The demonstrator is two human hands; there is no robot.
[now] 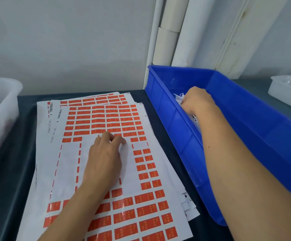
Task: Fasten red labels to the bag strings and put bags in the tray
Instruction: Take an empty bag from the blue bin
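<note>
A person's left hand [104,153] works at a red label [117,135] on the top label sheet [141,202], thumb and fingers [122,140] curled in a pinch at the edge of the peeled-off white area, though whether a label is actually lifted cannot be told. The right hand [196,100] reaches into the blue tray [255,122], its fingers curled around white bags [178,99] lying against the tray's near wall. The sheets lie fanned in a loose stack on the dark bench [24,153], just beside the tray. The risks, as they appear: a label picked one-handed may tear, fold on itself or stick to a finger before it reaches a string — and with nothing pinning the fanned sheets, the top one may slide or lift with the pull. A bag drawn blind from the tray may drag its neighbours or tangle their strings. Barcodes and lines of small print run along the sheets' left margin, and pale marks sit on each label, but none of it is legible. At the left edge stands a translucent white bin [0,108] showing red pieces inside; a white tray [287,91] sits far right, and white pipes [169,32] rise along the wall.
</note>
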